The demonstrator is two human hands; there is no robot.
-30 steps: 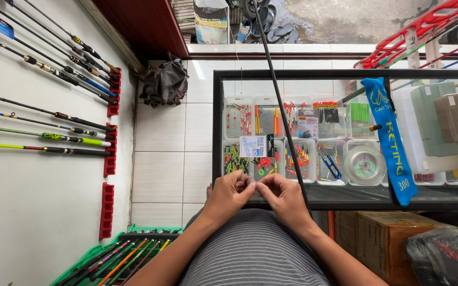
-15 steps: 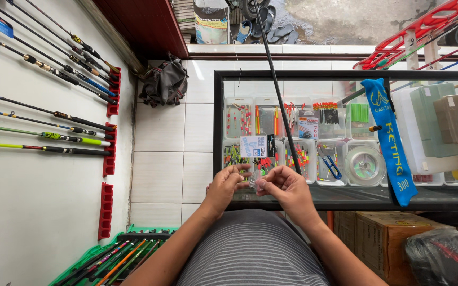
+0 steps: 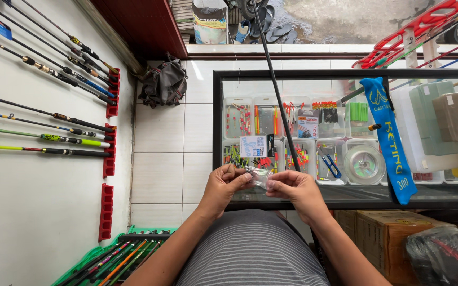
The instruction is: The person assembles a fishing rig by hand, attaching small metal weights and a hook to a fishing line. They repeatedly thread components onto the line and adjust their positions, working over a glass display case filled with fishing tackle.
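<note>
**Hands close in on the small clear packet**

Since half a second ago the hands have drawn nearer together, the small clear packet (image 3: 259, 176) now pinched between them. It hangs above the near edge of the glass display case (image 3: 345, 198). Left hand (image 3: 225, 186) and right hand (image 3: 295, 189) each have fingers grasping a packet end. A black fishing rod (image 3: 274, 85) slants behind; trays of floats (image 3: 298, 124) lie under the glass.
</note>
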